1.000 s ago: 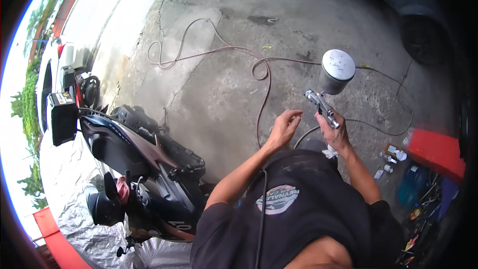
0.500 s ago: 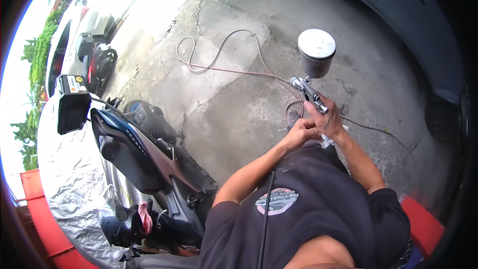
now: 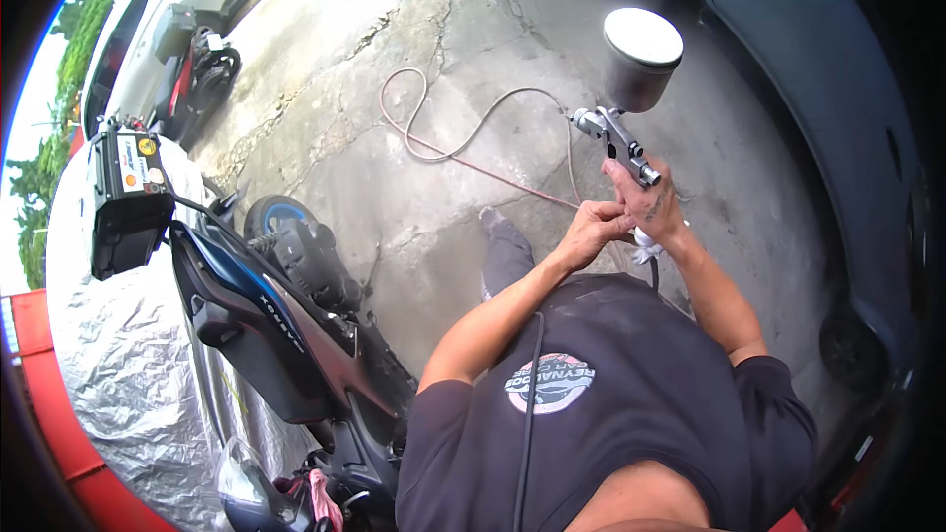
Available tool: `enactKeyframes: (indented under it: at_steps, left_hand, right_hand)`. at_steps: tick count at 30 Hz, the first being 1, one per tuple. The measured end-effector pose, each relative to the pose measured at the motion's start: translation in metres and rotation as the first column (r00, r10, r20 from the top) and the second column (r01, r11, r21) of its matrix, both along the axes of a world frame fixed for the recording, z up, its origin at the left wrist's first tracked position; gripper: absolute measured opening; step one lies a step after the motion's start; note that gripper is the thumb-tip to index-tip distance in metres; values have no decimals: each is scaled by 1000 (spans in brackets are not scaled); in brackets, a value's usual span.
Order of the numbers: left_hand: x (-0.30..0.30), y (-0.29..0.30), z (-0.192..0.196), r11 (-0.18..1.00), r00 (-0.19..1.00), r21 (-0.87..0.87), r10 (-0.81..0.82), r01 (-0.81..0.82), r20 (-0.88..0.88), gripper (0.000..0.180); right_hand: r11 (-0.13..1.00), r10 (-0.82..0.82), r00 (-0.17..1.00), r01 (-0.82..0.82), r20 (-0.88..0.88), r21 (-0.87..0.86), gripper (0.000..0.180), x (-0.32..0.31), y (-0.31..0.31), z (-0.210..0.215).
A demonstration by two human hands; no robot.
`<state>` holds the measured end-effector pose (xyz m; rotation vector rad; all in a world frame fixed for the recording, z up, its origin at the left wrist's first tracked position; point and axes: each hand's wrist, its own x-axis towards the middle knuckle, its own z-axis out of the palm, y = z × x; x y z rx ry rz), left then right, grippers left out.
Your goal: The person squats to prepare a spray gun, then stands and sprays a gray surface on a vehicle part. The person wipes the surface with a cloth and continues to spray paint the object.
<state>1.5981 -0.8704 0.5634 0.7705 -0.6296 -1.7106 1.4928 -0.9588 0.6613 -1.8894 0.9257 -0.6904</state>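
My right hand (image 3: 648, 199) is wrapped round the handle of a silver spray gun (image 3: 618, 145). A dark cup with a white lid (image 3: 642, 37) sits on top of the gun, tilted. Close against the right hand is my left hand (image 3: 594, 232), its fingers pinched together near the lower end of the handle; what they grip, if anything, is hidden. White cloth (image 3: 645, 248) shows just below the right hand. A thin reddish hose (image 3: 490, 177) loops over the concrete in front of me.
A motorcycle (image 3: 286, 325) with a black top box (image 3: 128, 192) stands close on my left, beside a silver cover sheet (image 3: 118, 365). Along the right side is a grey vehicle (image 3: 798, 89). Further off at left are a white car (image 3: 128, 49) and another motorcycle (image 3: 202, 74).
The view has shifted, and one of my legs now shows stepped forward at the left. Both hands and the spray gun appear slightly higher in the picture. The grip looks the same.
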Motion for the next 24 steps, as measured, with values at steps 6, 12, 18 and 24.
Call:
enactKeyframes:
  at_steps: [6,12,18,24]
  left_hand:
    - [145,-90,9,1000,998,3,-18,18,60,31]
    - [258,-187,19,1000,998,16,18,-19,65,27]
    - [374,-312,-23,997,992,-47,-49,55,112,33]
    - [472,-424,-29,999,988,26,-34,31,150,31]
  right_hand:
    - [956,-130,991,133,-32,260,21,142,-90,8]
    - [990,-77,996,71,46,124,23,257,-193,-7]
    - [983,-94,991,77,91,168,23,368,-312,-41]
    - [981,-40,997,26,69,192,22,469,-427,-41]
